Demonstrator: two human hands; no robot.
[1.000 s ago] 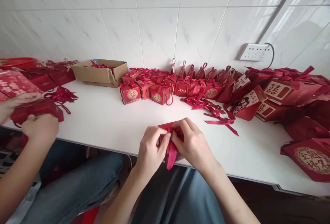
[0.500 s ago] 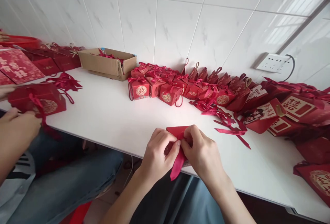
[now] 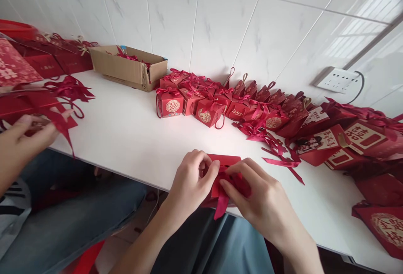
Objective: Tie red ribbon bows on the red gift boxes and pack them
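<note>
A small red gift box (image 3: 226, 161) sits at the near edge of the white table (image 3: 132, 135). A red ribbon (image 3: 221, 204) runs across its top and hangs down over the table edge. My left hand (image 3: 190, 183) pinches the ribbon on the box's left side. On the right side, my right hand (image 3: 262, 204) pinches the same ribbon with thumb and forefinger. Both hands cover most of the box, so only its far top edge shows.
Finished red boxes (image 3: 201, 104) and red bags (image 3: 333, 139) line the tiled wall. Loose ribbons (image 3: 273, 148) lie right of centre. A cardboard box (image 3: 129, 68) stands at the back left. Another person's hand (image 3: 23, 135) holds a red box (image 3: 19, 104) at the left.
My right hand has drawn slightly right and nearer, pulling the ribbon. The other person's hands have shifted on their red box. The view has swung left.
</note>
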